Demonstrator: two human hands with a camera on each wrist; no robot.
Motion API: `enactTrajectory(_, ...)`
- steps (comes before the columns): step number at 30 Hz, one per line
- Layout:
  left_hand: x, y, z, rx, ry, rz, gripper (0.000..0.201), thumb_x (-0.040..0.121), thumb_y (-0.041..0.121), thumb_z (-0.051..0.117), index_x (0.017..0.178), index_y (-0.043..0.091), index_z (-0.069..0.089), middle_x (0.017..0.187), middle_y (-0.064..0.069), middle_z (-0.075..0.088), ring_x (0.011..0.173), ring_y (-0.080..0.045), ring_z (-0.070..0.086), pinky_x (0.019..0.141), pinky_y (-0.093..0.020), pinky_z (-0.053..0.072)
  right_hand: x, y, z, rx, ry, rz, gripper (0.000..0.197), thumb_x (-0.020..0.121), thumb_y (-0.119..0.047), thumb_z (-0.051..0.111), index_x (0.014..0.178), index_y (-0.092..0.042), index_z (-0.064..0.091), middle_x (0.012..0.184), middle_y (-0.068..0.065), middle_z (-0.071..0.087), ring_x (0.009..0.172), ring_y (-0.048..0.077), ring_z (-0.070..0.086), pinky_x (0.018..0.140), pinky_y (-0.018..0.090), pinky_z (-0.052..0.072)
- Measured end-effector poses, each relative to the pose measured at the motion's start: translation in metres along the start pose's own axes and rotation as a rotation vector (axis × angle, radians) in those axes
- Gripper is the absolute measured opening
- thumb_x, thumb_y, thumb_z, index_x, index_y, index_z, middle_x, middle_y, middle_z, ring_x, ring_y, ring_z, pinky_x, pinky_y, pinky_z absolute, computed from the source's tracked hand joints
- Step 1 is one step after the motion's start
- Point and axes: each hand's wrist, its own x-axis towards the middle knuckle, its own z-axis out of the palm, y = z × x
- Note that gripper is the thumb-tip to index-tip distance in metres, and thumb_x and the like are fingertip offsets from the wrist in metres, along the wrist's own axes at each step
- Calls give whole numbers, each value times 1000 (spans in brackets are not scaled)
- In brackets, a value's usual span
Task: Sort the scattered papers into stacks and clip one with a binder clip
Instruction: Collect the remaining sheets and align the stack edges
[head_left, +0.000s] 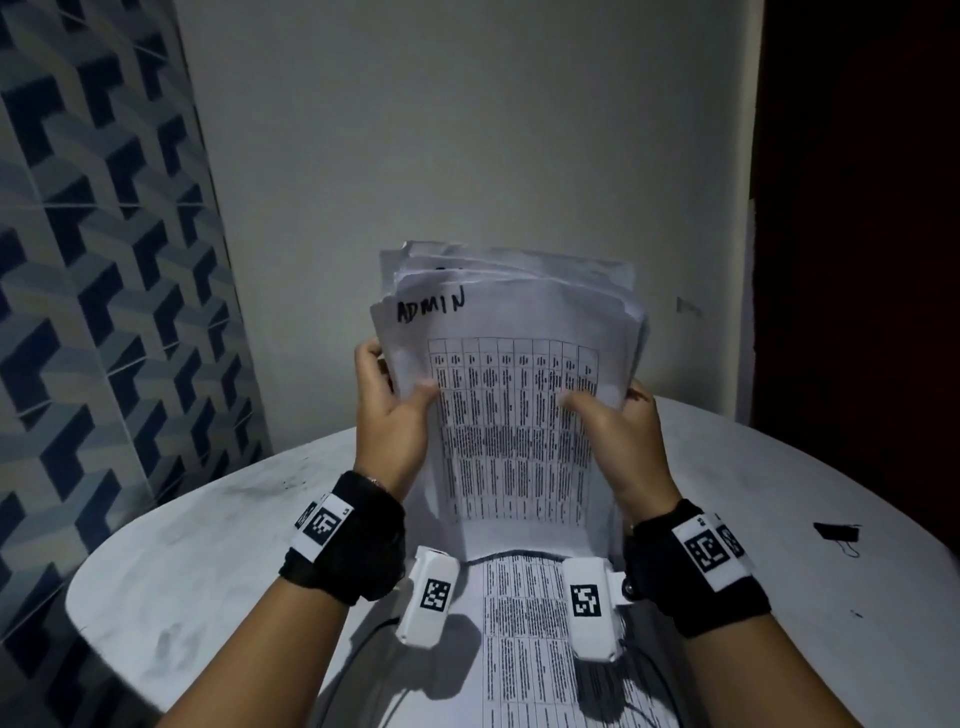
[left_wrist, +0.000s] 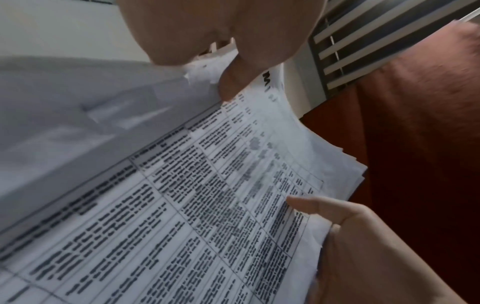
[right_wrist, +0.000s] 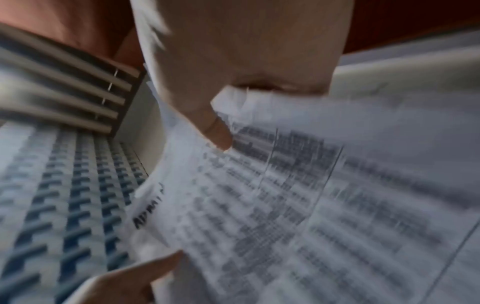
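Note:
A stack of printed papers (head_left: 511, 395) stands upright on its bottom edge on the white round table (head_left: 197, 566). The front sheet bears a table and the handwritten word ADMIN. My left hand (head_left: 387, 400) grips the stack's left edge, thumb on the front. My right hand (head_left: 618, 415) grips the right edge the same way. In the left wrist view my left hand (left_wrist: 233, 82) pinches the papers (left_wrist: 207, 205). The right wrist view is blurred, with my right hand (right_wrist: 221, 133) holding the papers (right_wrist: 298, 205). A black binder clip (head_left: 836, 532) lies on the table at right.
Another printed sheet (head_left: 530, 639) lies flat on the table near me, under my wrists. A grey wall stands close behind the table. Patterned blue tiles (head_left: 93, 312) cover the wall at left. A dark area lies to the right.

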Motion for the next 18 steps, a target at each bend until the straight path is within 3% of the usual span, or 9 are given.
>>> enactTrajectory(1,0,-4,-2,22,0,-18,35,96,1,57,121,21,43,112,4,62,94,-1,64,90,-34,55,-1,4,-3,-39,-17,-14,12,92,-17,71,94,-5,68,78,13,68,72,12,61,58,18,51)
enactTrajectory(3,-3,-14,-7,122,-4,-99,35,99,22,59,129,24,41,125,0,60,108,-9,62,102,-45,51,-4,13,-6,-145,-31,-99,14,94,-21,71,81,-18,68,67,-4,67,66,5,60,58,15,50)
enactTrajectory(5,-12,-25,-12,273,54,-131,55,96,37,62,141,33,32,142,0,46,128,-19,48,111,-50,41,-4,17,-6,-169,42,-172,7,95,-19,71,91,-25,72,74,-6,71,70,0,61,67,16,52)
enactTrajectory(7,-30,-29,-14,362,168,-69,73,90,37,70,148,32,25,146,1,38,136,-21,37,115,-50,33,1,21,-6,-126,181,-154,5,95,-20,71,98,-22,74,74,-5,70,69,-5,60,70,22,51)
enactTrajectory(9,-49,-33,-14,357,227,-49,91,83,30,79,152,28,19,152,-1,32,141,-23,31,117,-48,28,8,22,-5,-26,323,-93,11,95,-19,70,105,-17,75,84,-8,72,80,-1,67,81,28,54)
enactTrajectory(11,-61,-37,-12,240,214,-202,111,76,23,87,155,32,9,157,2,24,142,-21,30,117,-44,28,13,17,-5,112,403,-17,12,96,-16,69,106,-13,74,95,-3,74,96,16,71,91,33,56)
enactTrajectory(14,-65,-38,-3,-249,149,-608,127,65,13,90,156,39,6,150,3,37,126,-24,57,106,-50,45,14,9,-4,270,413,176,19,98,-18,67,113,-7,70,107,4,71,105,23,68,79,22,59)
enactTrajectory(16,-62,-38,0,-530,6,-742,96,73,8,83,154,14,31,137,-13,62,113,-35,68,93,-51,56,12,14,-2,391,390,282,32,97,-22,68,124,-5,66,118,3,68,110,20,64,96,33,57)
enactTrajectory(18,-59,-36,-1,-623,-135,-815,53,85,6,68,137,0,57,128,-21,68,114,-40,67,94,-50,56,9,20,2,478,367,339,37,94,-26,72,125,-6,64,124,5,68,116,24,64,108,49,48)
